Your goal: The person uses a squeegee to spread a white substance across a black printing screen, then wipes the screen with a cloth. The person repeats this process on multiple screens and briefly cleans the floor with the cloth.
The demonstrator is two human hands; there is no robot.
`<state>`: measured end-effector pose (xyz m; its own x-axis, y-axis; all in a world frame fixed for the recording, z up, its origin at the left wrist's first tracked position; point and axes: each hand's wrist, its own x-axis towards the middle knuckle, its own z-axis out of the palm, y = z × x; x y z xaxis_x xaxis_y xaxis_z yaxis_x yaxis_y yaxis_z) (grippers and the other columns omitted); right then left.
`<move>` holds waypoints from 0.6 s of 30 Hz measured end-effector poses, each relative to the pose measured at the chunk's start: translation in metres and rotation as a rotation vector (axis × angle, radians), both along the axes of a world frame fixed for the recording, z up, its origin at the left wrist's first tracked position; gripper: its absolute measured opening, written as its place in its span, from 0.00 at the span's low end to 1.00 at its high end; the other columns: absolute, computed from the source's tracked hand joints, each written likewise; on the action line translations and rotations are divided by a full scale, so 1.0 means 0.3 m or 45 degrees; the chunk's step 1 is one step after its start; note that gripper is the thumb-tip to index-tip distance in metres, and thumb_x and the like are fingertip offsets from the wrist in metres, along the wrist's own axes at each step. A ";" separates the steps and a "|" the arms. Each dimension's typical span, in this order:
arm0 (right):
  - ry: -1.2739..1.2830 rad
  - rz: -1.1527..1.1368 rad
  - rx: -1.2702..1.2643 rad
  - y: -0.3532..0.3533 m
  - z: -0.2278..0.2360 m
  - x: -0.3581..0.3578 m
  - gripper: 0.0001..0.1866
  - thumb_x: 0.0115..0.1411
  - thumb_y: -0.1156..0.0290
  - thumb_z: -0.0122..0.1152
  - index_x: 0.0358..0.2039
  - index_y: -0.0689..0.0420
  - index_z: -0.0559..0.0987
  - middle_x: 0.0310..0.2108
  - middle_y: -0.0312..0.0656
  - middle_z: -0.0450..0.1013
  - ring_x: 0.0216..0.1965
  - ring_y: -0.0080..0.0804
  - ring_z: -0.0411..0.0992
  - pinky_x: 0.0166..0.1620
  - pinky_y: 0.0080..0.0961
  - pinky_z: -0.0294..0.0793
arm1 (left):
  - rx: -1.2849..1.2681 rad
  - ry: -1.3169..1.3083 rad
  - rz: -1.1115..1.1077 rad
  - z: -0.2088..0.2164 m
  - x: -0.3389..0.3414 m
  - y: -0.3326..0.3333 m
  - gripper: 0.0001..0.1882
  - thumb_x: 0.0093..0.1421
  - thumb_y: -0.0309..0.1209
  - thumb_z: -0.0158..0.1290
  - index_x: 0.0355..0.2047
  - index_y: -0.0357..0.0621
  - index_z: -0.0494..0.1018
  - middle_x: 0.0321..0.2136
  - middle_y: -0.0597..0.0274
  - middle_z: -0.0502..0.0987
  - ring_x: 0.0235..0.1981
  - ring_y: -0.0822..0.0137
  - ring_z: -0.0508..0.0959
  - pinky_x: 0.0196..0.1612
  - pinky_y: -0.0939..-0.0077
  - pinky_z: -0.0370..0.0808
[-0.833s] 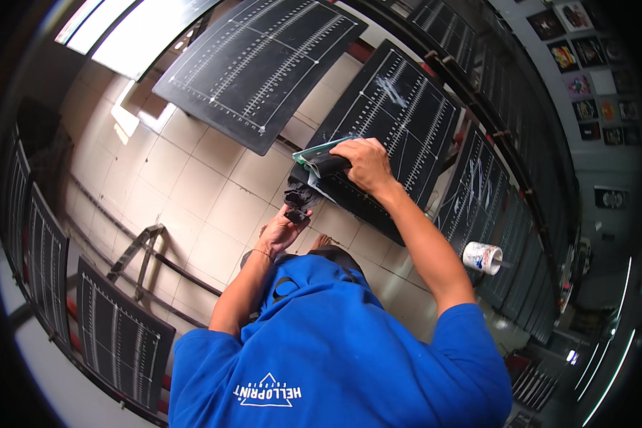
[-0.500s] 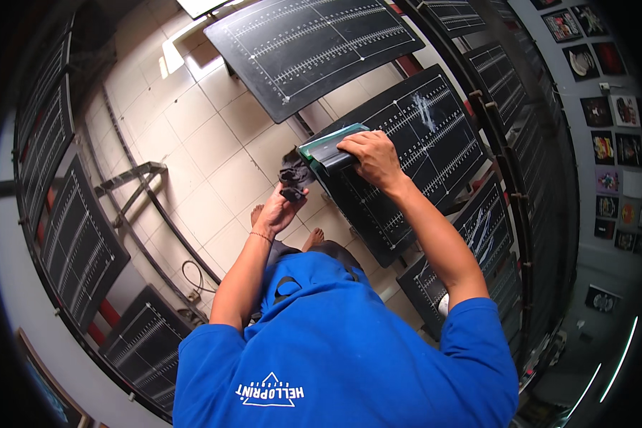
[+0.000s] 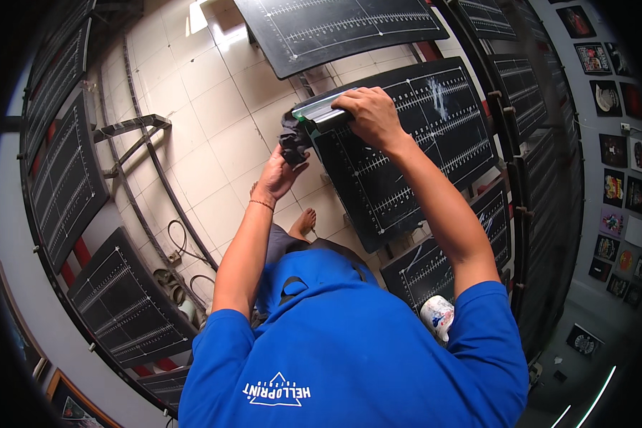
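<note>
The right hand [image 3: 376, 118] is curled firmly, knuckles up, over a long bar-shaped tool with a glossy dark body and a green edge [image 3: 327, 113], fingers wrapped round its right part. At the tool's left end, the left hand [image 3: 279, 173], half closed with its thumb standing clear, has hold of a crumpled black cloth [image 3: 292, 139]; whether the cloth presses on the tool I can't tell.

Just under the right hand and wrist spreads a flat black rectangular board [image 3: 406, 171], ruled in white with tick marks and figures too small to read. A cloudy white smear [image 3: 436, 98] lies on it, right of the grip. Closer to the body than the left hand, a bare foot [image 3: 304, 222] stands on pale square floor tiles [image 3: 217, 135]. The blue fabric T-shirt [image 3: 378, 342] carries white lettering and a triangular outline, upside down to me; a white paint-spattered cup [image 3: 437, 317] sits by its right sleeve.

Beyond the grip is a second black ruled board [image 3: 346, 28]. Farthest off to the right, small colourful prints [image 3: 613, 187] hang on a grey wall, any wording indistinct.
</note>
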<state>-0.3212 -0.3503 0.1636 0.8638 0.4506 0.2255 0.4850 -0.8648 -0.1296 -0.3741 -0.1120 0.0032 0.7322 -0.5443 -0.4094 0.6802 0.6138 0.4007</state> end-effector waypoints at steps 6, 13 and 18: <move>0.056 0.034 0.001 -0.061 -0.003 -0.167 0.13 0.49 0.76 0.56 0.35 0.48 0.80 0.37 0.31 0.78 0.43 0.29 0.76 0.47 0.30 0.68 | 0.021 -0.126 -0.128 0.019 0.002 0.027 0.19 0.66 0.25 0.41 0.58 0.53 0.64 0.50 0.63 0.74 0.47 0.64 0.78 0.51 0.61 0.74; 0.156 0.054 -0.050 -0.170 0.053 -0.351 0.12 0.51 0.77 0.55 0.33 0.47 0.81 0.35 0.30 0.78 0.41 0.27 0.75 0.46 0.28 0.67 | 0.002 -0.094 -0.232 0.003 -0.091 0.012 0.20 0.66 0.26 0.44 0.58 0.51 0.63 0.50 0.62 0.74 0.47 0.63 0.78 0.51 0.60 0.74; 0.415 0.022 -0.221 -0.306 0.115 -0.451 0.12 0.48 0.76 0.58 0.32 0.44 0.82 0.34 0.29 0.78 0.41 0.26 0.76 0.47 0.27 0.67 | -0.047 -0.097 -0.397 -0.014 -0.252 -0.033 0.19 0.65 0.26 0.43 0.57 0.49 0.62 0.49 0.58 0.73 0.49 0.60 0.76 0.55 0.58 0.72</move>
